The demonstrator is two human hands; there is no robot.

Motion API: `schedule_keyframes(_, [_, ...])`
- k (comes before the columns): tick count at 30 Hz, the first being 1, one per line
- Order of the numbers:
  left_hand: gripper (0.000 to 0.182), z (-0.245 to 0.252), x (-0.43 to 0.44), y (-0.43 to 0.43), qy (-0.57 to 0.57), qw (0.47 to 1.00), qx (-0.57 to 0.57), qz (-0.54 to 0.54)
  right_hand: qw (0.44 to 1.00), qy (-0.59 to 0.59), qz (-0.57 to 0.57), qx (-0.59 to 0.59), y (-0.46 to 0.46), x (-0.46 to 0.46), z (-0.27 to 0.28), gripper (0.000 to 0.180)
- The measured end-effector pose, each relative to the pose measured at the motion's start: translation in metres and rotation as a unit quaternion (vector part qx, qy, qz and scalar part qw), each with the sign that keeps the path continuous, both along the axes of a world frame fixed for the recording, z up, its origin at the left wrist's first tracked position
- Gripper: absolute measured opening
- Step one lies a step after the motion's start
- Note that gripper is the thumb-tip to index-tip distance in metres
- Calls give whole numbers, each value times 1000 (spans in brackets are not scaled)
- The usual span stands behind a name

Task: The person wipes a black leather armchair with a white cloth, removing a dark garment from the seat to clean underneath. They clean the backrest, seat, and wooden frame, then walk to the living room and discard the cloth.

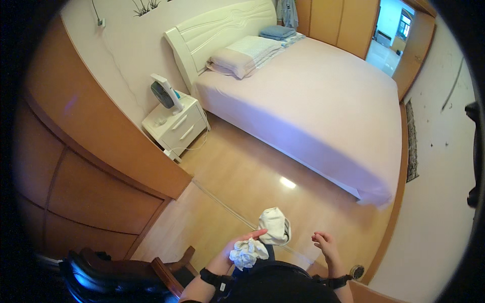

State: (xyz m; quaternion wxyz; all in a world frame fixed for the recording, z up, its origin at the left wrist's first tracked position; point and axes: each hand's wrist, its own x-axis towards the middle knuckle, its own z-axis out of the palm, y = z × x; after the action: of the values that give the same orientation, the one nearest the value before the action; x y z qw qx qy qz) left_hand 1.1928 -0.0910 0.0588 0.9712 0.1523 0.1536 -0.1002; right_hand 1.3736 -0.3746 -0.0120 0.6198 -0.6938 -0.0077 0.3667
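Observation:
In front of my body, my left hand (239,241) holds a cream cloth bundle (273,224), its finger lying against the bundle's near side. A crumpled white cloth or paper wad (248,253) rests against the same hand and covers part of the palm and wrist. What the cream bundle is when unfolded cannot be made out. To the right, apart from both items, my right hand (325,245) is raised with its fingers slightly bent and nothing in them. Both wrists wear black straps.
A bed (322,94) with folded bedding (250,57) stands ahead. Left of it, a white nightstand (182,125) carries a fan (165,92); its cord trails down. A wooden wardrobe (102,181) and a dark chair (125,274) flank my left. An open doorway (384,53) is far right.

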Motion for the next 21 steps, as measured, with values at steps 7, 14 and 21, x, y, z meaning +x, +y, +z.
schedule_keyframes(7, [63, 28, 167, 98, -79, 979, -1, -187, 988, -16, -153, 15, 36, 51, 23, 24])
schedule_keyframes(14, [68, 35, 327, 75, -174, 929, 101, -309, 930, -35, -366, 11, -13, 97, 42, 25])
schedule_keyframes(21, [71, 45, 404, 91, -142, 913, -11, -382, 891, -98, -443, 25, 47, 137, 68, 26])
